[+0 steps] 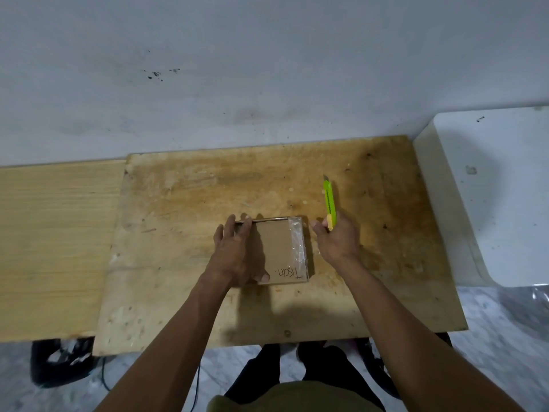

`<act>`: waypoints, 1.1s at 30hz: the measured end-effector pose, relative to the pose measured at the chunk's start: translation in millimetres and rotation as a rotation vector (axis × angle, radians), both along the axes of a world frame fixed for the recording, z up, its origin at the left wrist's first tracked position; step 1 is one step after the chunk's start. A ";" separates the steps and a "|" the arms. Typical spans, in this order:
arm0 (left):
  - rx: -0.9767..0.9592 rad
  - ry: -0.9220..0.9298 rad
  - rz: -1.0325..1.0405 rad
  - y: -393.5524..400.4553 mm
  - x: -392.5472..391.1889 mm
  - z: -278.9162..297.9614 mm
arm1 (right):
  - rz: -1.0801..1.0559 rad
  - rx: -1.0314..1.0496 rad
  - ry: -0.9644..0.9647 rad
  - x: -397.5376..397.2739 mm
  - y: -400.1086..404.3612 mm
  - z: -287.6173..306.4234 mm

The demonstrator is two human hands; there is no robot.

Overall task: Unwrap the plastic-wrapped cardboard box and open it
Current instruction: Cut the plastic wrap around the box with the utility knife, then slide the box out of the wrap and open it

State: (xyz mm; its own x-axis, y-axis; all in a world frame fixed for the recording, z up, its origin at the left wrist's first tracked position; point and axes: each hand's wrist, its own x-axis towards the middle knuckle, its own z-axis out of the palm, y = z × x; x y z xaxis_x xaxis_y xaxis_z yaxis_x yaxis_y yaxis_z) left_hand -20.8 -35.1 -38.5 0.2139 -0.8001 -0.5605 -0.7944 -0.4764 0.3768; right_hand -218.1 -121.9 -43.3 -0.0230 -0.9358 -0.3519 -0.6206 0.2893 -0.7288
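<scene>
Left hand [237, 251] flat on brown plastic-wrapped box [282, 251], right hand [337, 237] gripping green cutter [329, 202]

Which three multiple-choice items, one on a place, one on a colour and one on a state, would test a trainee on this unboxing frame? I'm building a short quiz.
1. Where does the left hand lie?
A. On the left part of the cardboard box
B. On the white block
C. Off the table

2. What colour is the utility knife?
A. Red
B. Bright green
C. Black

3. What is the right hand doing?
A. Resting flat on the box
B. Hanging idle
C. Gripping the knife, blade end pointing away, beside the box

Key: 1 A, its fingers spread over the box's left side; 2 B, the handle is lime green; 3 C, fingers curl round the handle's near end.
</scene>
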 end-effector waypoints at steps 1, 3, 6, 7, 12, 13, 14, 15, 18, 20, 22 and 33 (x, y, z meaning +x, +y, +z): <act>0.002 -0.005 -0.007 0.0 0.3 -1.0 | -0.002 0.014 0.033 -5.9 1.0 -1.9; 0.008 -0.024 -0.022 -0.1 0.6 -2.4 | 0.020 0.029 0.103 -16.8 3.6 -6.2; 0.009 -0.028 -0.031 -0.4 0.8 -1.5 | 0.054 0.064 0.212 -28.2 9.8 -16.0; 0.010 -0.025 -0.031 -0.3 0.9 -0.8 | 0.051 0.070 0.251 -30.7 12.2 -18.6; -0.007 -0.013 -0.037 0.2 -0.3 4.4 | -0.038 0.136 0.346 -32.6 20.9 -20.9; -0.006 -0.012 -0.038 0.2 -0.6 4.9 | -0.037 0.140 0.351 -32.6 21.4 -21.1; -0.005 -0.010 -0.038 0.1 -0.6 5.4 | -0.033 0.139 0.361 -32.8 21.7 -21.4; -0.002 -0.010 -0.037 0.0 -0.7 5.4 | -0.032 0.142 0.372 -33.3 21.6 -21.3; 0.005 -0.025 -0.045 0.0 -0.9 6.0 | -0.032 0.149 0.395 -35.3 21.0 -21.6; 0.005 -0.027 -0.049 -0.4 -1.6 7.2 | -0.020 0.130 0.436 -34.8 21.0 -19.3; 0.006 -0.029 -0.053 -0.5 -2.6 8.2 | 0.019 0.039 0.488 -32.8 19.8 -17.3; -0.048 0.026 0.063 7.2 -3.0 7.7 | 0.468 -0.190 0.087 18.1 -4.8 -7.8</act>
